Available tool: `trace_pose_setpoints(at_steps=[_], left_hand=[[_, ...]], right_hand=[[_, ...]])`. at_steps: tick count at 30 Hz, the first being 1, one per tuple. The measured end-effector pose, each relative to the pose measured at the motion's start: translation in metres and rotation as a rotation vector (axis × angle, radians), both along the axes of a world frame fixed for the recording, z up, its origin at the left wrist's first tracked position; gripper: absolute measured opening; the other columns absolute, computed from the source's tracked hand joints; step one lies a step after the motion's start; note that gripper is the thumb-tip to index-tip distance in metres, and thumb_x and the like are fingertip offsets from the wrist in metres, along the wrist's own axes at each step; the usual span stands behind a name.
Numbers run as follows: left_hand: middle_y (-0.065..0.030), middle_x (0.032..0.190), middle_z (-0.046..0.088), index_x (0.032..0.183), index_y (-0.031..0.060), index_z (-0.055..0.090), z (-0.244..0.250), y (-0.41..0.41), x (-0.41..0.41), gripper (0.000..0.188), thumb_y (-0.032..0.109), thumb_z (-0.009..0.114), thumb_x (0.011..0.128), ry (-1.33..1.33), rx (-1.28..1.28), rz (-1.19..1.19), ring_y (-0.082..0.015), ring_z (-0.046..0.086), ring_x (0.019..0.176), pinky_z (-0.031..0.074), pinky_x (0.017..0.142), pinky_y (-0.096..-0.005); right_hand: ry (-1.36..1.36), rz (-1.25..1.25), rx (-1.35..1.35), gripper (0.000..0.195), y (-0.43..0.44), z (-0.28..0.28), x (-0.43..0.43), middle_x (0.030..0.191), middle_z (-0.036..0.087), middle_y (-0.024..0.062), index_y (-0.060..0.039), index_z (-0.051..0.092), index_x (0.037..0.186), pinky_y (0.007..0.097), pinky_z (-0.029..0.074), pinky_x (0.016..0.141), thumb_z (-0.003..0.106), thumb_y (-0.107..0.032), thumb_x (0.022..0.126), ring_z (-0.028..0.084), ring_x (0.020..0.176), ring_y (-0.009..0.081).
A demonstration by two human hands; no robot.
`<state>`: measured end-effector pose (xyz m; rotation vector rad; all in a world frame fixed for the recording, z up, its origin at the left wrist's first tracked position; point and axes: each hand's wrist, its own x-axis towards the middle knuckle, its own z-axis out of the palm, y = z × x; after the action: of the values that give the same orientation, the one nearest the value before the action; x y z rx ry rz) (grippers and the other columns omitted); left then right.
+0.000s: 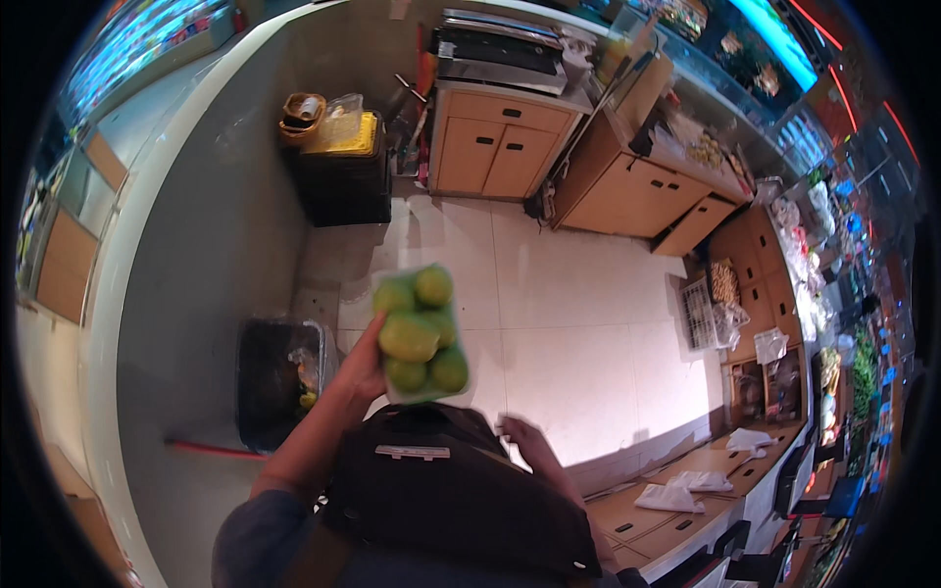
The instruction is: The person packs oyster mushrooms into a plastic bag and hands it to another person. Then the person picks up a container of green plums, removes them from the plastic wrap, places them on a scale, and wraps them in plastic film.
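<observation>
My left hand [365,361] grips the left edge of a clear plastic-wrapped tray of green fruit [409,337], held out in front of my chest. Several rounded green fruits fill the tray, slightly blurred. Below the tray, a dark bag or apron front [456,500] with a pale strip covers my torso. To its right is my right hand [523,439], blurred, its fingers loosely curled and somewhat apart. I see nothing in that hand, and it touches neither the tray nor a counter. Part of it is hidden behind the dark fabric.
A lined black bin [250,382] with scraps stands at left by the grey wall. Black stacked crates [338,184] carry a yellow tray and baskets. Wooden cabinets [485,151] line the back. White plastic bags [669,498] lie on the right counter; a white crate [697,314] stands beside cabinets.
</observation>
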<state>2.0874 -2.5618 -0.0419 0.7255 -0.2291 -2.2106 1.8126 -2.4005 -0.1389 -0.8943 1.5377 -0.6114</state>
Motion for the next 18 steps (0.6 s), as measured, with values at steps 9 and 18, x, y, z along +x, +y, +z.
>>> trace_pose_setpoints(at_steps=[9, 18], left_hand=[[-0.0112, 0.126, 0.042, 0.129, 0.0082, 0.033, -0.003, -0.201, -0.187, 0.066, 0.057, 0.037, 0.085, 0.067, -0.186, 0.056, -0.0278, 0.043, 0.116, 0.035, 0.098, -0.0443], [-0.0074, 0.128, 0.037, 0.132, 0.0138, 0.025, -0.004, -0.386, -0.285, 0.056, 0.034, 0.051, 0.087, 0.084, -0.2, 0.3, -0.0246, 0.038, 0.119, 0.031, 0.1, -0.0421]], right_hand=[[-0.78, -0.346, -0.451, 0.057, -0.287, 0.11, -0.05, 0.129, 0.035, 0.0147, -0.0079, 0.013, 0.136, 0.0435, 0.045, 0.086, 0.032, -0.04, 0.093, 0.043, 0.113, 0.0298], [-0.707, -0.236, -0.263, 0.041, -0.52, 0.133, -0.156, 0.123, 0.04, 0.0109, -0.0107, 0.028, 0.13, 0.0378, 0.045, 0.085, 0.034, -0.03, 0.095, 0.045, 0.11, 0.0226]])
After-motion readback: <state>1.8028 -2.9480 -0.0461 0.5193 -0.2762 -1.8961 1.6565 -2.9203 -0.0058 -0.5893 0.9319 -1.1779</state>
